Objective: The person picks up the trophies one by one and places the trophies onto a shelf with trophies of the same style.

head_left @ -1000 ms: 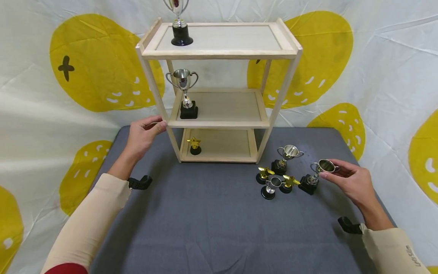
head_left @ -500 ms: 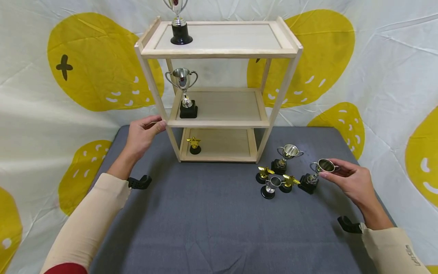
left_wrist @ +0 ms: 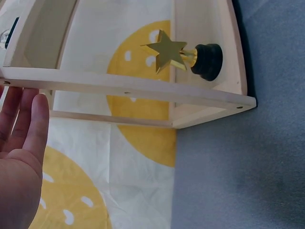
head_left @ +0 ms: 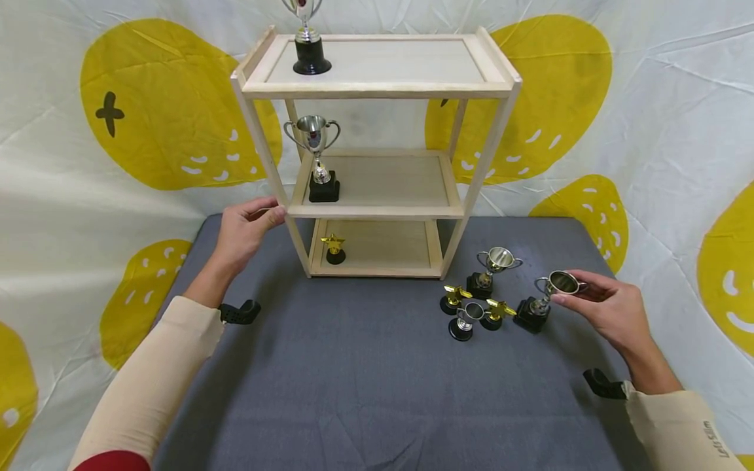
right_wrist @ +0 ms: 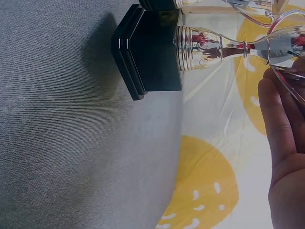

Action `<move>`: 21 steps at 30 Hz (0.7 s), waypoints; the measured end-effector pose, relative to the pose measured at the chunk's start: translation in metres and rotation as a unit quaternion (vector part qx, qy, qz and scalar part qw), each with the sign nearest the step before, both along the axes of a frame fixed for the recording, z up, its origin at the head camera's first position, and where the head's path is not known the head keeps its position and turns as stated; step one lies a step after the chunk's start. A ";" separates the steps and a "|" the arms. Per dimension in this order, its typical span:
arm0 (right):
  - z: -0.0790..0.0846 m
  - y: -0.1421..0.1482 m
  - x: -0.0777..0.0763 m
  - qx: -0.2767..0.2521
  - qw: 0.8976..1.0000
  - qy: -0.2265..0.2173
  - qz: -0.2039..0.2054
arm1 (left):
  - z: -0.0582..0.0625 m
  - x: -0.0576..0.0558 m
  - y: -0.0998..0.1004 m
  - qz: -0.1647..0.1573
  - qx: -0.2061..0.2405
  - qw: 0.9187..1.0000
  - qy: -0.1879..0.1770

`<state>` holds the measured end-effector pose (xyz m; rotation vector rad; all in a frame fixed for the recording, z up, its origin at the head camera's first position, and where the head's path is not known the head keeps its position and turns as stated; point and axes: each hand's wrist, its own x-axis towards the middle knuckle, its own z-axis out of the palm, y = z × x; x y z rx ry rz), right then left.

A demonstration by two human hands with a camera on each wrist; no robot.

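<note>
My right hand grips a silver trophy cup by its bowl, at the table's right side. Its square black base fills the upper part of the right wrist view; whether it touches the cloth, I cannot tell. On the left, my left hand holds the front post of a wooden shelf at middle-tier height, thumb against the wood. Beside the held trophy stand another trophy cup, a small silver cup and two gold star trophies.
Each shelf tier bears one trophy at its left: a tall cup on top, a silver cup in the middle, a gold star trophy at the bottom. Grey cloth covers the table; a patterned curtain hangs behind.
The right hand and the trophy cup it grips have shifted very slightly to the right. My left hand stays at the shelf post, and the other trophies have not moved.
</note>
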<state>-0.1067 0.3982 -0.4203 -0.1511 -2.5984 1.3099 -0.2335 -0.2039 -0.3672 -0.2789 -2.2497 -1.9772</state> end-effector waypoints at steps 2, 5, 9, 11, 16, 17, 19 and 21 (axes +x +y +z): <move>0.001 0.000 0.000 -0.003 1.000 0.001 -0.004 | 0.000 0.000 0.000 0.000 0.001 1.000 0.001; 0.003 0.000 0.001 -0.005 1.000 0.003 -0.002 | 0.000 0.000 0.000 0.000 0.003 1.000 0.003; 0.007 0.000 0.003 -0.013 1.000 0.005 0.001 | 0.000 -0.001 0.001 -0.001 0.006 1.000 0.005; 0.009 -0.001 0.004 -0.014 1.000 0.006 0.003 | 0.000 -0.001 0.001 -0.001 0.006 1.000 0.005; 0.012 -0.002 0.005 -0.009 1.000 0.005 -0.002 | 0.001 0.000 0.001 0.001 -0.001 1.000 0.004; 0.013 -0.002 0.005 -0.010 1.000 0.006 -0.004 | 0.001 0.000 0.001 0.002 -0.004 1.000 0.004; 0.014 -0.002 0.005 -0.013 1.000 0.010 0.000 | 0.001 0.000 0.001 0.003 -0.008 1.000 0.002; 0.015 -0.001 0.005 -0.016 1.000 0.016 0.006 | 0.002 0.001 0.001 0.003 -0.012 1.000 0.001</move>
